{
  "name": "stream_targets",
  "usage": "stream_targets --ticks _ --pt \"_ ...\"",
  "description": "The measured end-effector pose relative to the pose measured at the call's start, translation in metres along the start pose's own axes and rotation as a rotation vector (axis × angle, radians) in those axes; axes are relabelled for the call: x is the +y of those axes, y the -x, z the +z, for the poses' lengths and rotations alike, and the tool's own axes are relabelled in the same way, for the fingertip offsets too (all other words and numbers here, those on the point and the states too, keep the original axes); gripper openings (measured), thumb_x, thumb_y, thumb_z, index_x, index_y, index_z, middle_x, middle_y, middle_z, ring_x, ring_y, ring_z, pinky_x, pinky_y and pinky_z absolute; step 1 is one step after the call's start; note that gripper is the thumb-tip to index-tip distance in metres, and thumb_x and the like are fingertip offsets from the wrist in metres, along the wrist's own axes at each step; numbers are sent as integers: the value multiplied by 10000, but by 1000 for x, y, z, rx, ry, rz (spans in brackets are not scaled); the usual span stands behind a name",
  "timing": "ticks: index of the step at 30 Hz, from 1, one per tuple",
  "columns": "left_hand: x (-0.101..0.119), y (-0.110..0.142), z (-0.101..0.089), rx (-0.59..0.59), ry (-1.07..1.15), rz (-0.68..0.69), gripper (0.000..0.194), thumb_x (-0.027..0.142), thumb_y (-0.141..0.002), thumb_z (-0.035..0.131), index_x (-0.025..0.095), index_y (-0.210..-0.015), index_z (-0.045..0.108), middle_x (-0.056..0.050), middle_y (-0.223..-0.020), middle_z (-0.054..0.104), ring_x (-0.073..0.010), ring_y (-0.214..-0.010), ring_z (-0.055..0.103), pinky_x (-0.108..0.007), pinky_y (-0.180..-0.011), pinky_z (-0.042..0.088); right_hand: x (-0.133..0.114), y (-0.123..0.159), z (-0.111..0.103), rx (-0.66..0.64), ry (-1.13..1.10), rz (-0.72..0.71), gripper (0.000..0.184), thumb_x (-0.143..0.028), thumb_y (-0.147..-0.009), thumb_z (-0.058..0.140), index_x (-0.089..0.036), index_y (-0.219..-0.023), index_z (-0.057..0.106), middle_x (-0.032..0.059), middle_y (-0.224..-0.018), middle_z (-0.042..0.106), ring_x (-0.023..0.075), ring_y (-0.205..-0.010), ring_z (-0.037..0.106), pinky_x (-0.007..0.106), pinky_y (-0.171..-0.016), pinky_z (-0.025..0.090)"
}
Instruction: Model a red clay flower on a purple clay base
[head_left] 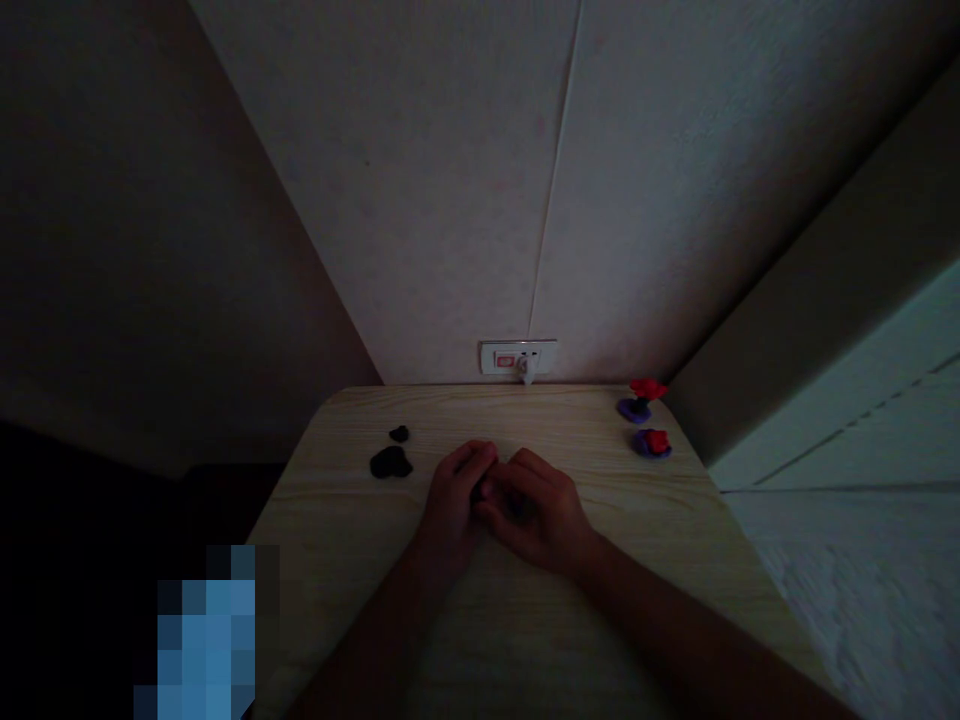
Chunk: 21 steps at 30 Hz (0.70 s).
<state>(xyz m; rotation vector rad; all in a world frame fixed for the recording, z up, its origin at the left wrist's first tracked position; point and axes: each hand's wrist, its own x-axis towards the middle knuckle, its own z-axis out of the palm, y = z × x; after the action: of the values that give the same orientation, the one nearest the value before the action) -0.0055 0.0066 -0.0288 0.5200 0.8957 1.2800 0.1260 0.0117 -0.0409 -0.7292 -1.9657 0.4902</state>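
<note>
My left hand (452, 492) and my right hand (546, 508) meet over the middle of the wooden table, fingers curled and touching. Between the fingertips a small dark lump (480, 489) shows in part; it looks like the black clay nearby, and the fingers hide most of it. To the left of my hands lie a larger flat black clay piece (391, 462) and a smaller black clay piece (399, 434). At the far right corner stands a red flower shape (647, 389) on a purple base (634, 410). Nearer, a red lump (658, 441) sits on another purple base (643, 446).
The light-wood table (525, 640) has rounded corners and its back edge meets the wall (450, 200). A socket plate (488, 357) with a plug (527, 368) and a cable is on the wall. A pale panel (862, 400) rises at the right. The left side is dark.
</note>
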Motion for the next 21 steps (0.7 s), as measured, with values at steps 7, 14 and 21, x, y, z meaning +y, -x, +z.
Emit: stream_targets --ticks 7,14,21 --pt "0 -2 0 57 -34 48 377 413 -644 892 156 -707 623 48 -607 548 -73 -527 499 -198 -516 427 2 0 -1 30 42 -35 134 -226 -925 648 -180 -1047 682 27 -735 613 142 -628 570 248 -553 491" --pt "3 -1 0 20 -85 46 310 373 -670 856 143 -658 649 24 -597 577 -84 -523 526 -198 -492 400 5 3 -1 -5 56 -47 93 -259 -947 666 -182 -998 680 3 -697 609 123 -585 549 241 -545 468" --pt "3 -2 1 36 -34 53 345 381 -625 885 143 -693 645 28 -659 585 -69 -537 514 -180 -466 369 7 3 -1 3 91 -25 167 -326 -989 623 -189 -1043 701 3 -683 639 123 -565 562 244 -552 482"
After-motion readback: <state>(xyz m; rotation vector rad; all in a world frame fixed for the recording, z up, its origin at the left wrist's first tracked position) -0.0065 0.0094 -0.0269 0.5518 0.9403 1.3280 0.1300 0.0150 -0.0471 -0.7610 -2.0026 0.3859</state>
